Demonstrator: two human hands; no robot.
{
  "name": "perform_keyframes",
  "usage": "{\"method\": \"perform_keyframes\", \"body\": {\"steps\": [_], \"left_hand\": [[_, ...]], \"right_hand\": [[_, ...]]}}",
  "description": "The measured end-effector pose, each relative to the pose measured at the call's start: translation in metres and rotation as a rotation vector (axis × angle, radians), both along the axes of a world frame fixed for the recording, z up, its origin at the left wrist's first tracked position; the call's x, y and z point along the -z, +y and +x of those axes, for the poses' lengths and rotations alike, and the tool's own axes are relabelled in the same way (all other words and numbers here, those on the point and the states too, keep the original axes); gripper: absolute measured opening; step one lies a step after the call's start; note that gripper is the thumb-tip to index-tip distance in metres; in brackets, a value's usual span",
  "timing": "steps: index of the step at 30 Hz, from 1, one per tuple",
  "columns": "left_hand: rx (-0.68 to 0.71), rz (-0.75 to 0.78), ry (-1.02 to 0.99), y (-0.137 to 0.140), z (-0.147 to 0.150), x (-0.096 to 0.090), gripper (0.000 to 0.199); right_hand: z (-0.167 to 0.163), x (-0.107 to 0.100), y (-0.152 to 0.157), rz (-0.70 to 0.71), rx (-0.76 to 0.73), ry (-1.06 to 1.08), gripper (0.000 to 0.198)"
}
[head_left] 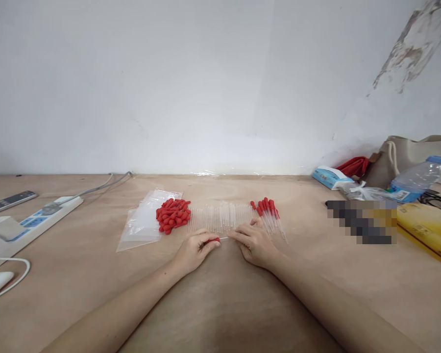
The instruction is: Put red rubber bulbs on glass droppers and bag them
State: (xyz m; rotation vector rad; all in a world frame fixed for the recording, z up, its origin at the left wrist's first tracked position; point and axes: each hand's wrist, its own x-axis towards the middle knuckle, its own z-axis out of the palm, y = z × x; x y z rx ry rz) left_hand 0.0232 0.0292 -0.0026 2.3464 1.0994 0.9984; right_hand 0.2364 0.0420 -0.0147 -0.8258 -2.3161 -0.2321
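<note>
Tabletop (95,299) holds everything. Plastic bags (141,223) off left, row of clear tubes (220,218) just past your hands. Your right hand (257,245) has fingers closed on single tube (224,239), your left hand (194,249) pinched on red bulb (214,239), kinda lined up, can't tell if joined. Red-topped droppers (268,208) beside right hand, bulb pile (172,215) by bags.

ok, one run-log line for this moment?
left hand: holds red bulb | right hand: touches clear tube | nearby: red bulb pile, clear tube row, red-capped tubes
</note>
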Motion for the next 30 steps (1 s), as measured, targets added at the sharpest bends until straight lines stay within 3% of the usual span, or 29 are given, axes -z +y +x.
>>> {"method": "perform_keyframes", "body": {"steps": [14,21,23,26,30], "left_hand": [[0.052,0.066,0.076,-0.001,-0.001,0.003,0.017],[0.056,0.115,0.076,0.006,-0.007,0.003,0.018],[-0.017,0.163,0.055,0.005,-0.008,0.002,0.029],[-0.120,0.171,0.062,0.002,-0.009,0.000,0.046],[-0.060,0.106,0.144,-0.001,-0.008,0.000,0.038]], "right_hand": [[-0.012,0.000,-0.007,-0.130,-0.011,-0.009,0.021],[-0.009,-0.019,-0.006,-0.095,0.013,-0.175,0.019],[-0.002,-0.025,-0.001,-0.087,0.085,-0.189,0.020],[0.017,-0.029,0.014,-0.193,0.355,-0.009,0.023],[0.050,-0.029,0.035,-0.444,0.780,0.288,0.027]]}}
